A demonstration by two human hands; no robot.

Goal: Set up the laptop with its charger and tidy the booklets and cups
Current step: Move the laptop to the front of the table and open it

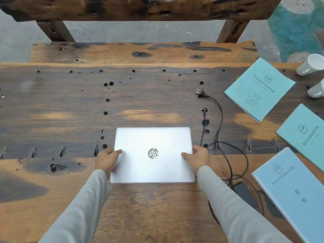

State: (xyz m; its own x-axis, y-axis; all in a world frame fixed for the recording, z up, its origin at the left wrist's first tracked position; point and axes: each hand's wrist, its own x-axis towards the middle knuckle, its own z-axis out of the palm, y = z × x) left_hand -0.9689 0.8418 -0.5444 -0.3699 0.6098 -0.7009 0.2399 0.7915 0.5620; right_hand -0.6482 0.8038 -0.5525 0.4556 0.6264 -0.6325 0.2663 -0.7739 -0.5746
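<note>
Bench (52, 106): weathered dark-brown planks, scorched black patches, many drilled holes, worn orange areas near. Far side: second rough timber piece (140, 7) with heavy top beam on two slanted legs (54, 30). Floor (15, 42): pale grey concrete. Far right: teal and white patterned surface (298, 28). Light: soft, even.

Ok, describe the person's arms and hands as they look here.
Both arms wear long, plain light grey sleeves that end at the wrists, with no markings showing. The left hand and right hand are bare: no gloves, rings, watch or bracelet visible.
</note>
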